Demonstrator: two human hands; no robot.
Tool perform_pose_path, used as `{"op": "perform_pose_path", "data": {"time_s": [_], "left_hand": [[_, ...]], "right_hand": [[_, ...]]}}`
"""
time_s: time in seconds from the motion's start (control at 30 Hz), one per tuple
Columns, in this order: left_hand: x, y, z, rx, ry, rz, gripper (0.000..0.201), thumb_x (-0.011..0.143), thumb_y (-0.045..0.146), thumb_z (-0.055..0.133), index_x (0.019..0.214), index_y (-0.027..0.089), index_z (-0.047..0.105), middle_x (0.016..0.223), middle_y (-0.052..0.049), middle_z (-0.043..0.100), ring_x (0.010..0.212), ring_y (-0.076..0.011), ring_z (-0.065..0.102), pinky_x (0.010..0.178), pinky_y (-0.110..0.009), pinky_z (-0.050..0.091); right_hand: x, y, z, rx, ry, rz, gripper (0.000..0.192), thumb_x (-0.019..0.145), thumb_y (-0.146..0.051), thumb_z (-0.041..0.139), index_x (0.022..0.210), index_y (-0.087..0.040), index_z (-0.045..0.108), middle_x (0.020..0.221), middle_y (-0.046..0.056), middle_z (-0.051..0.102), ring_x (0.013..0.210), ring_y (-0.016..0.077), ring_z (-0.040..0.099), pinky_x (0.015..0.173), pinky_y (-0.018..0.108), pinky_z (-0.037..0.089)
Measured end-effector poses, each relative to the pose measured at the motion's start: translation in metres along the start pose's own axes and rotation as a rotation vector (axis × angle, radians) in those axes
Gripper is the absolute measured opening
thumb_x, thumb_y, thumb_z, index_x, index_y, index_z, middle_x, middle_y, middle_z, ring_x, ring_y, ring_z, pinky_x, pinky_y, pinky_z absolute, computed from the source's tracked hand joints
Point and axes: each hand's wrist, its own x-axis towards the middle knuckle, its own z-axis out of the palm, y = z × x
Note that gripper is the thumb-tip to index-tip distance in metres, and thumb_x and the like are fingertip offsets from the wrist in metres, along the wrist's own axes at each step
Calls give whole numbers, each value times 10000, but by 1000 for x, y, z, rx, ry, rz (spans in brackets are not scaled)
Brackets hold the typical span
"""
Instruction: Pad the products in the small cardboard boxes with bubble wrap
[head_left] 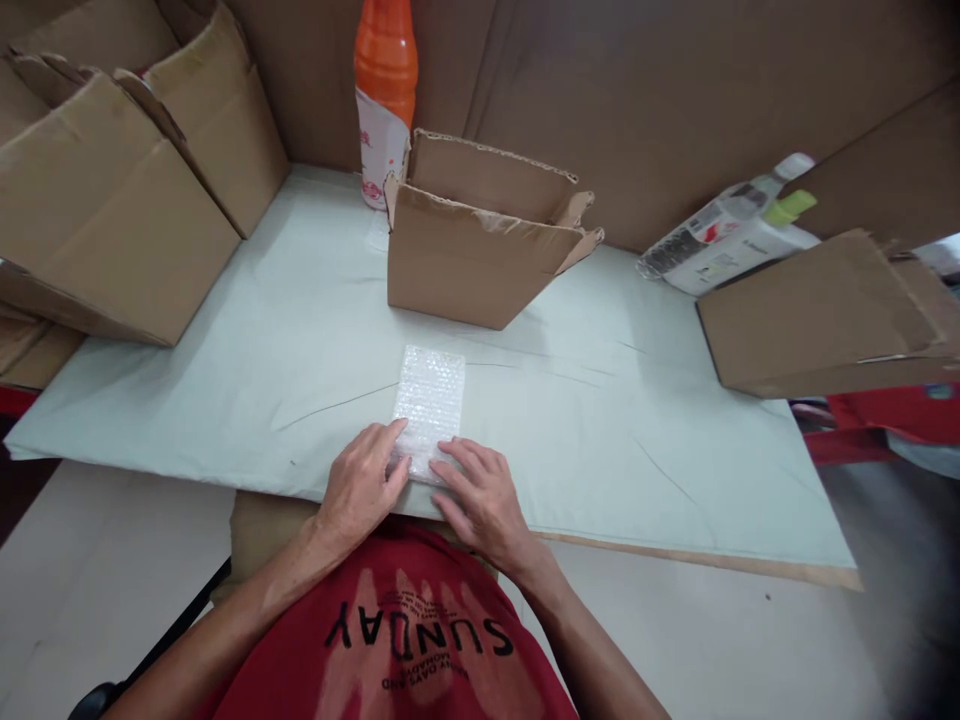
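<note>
A small rectangular sheet or pouch of clear bubble wrap [431, 390] lies flat near the front edge of the pale green covered table. My left hand [365, 472] rests at its lower left edge, index fingertip and thumb apart and touching the plastic. On the lower right side, my right hand [480, 492] lies with its fingers spread, several fingertips on the wrap. Neither hand is closed around it. Whether anything sits inside the bubble wrap, I cannot tell.
An open cardboard box [457, 255] stands behind the wrap, beside an orange-topped bottle [386, 70]. Larger cartons [112, 210] fill the left end. At right lie a clear bottle [712, 225], a white bottle with a green cap [739, 258] and another box [817, 320].
</note>
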Motion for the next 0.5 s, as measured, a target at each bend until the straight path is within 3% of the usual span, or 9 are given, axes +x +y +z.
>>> {"op": "perform_pose_path", "data": {"time_s": [0.07, 0.17, 0.23, 0.33, 0.5], "left_hand": [[-1, 1, -4, 10, 44, 55, 366, 916, 169, 578, 1279, 126, 580, 1160, -159, 658, 1068, -283, 635, 903, -428, 543], [-8, -1, -12, -90, 38, 189, 418, 884, 118, 582, 1300, 155, 562, 1308, -169, 603, 1231, -301, 554, 1030, -480, 477], [-12, -3, -15, -174, 1, 216, 463, 871, 71, 549, 1319, 186, 544, 1226, -124, 655, 1176, -264, 583, 1011, -449, 482], [-13, -5, -14, -205, -20, 119, 439, 888, 85, 519, 1313, 193, 548, 1028, -75, 705, 957, -217, 645, 868, -378, 522], [6, -5, -6, -76, -53, 2, 378, 924, 184, 535, 1301, 162, 560, 945, -68, 696, 842, -214, 643, 790, -360, 523]], "right_hand": [[3, 2, 7, -12, -37, -4, 253, 936, -175, 601, 1181, -197, 660, 1272, 132, 697, 1205, 302, 604, 912, 467, 494], [7, 4, 9, 88, -15, 45, 239, 977, -175, 550, 1188, -195, 661, 1154, 108, 748, 1078, 256, 666, 886, 432, 502], [8, 4, 6, 225, -48, 121, 235, 998, -225, 547, 1202, -209, 664, 1076, 77, 769, 963, 215, 697, 857, 391, 524], [9, 3, -1, 335, -79, 245, 248, 1004, -273, 548, 1214, -228, 672, 1085, 62, 765, 963, 199, 706, 860, 357, 552], [7, -1, -4, 83, 93, 225, 303, 968, -254, 577, 1263, -233, 646, 1195, 120, 693, 1102, 265, 643, 928, 442, 512]]}}
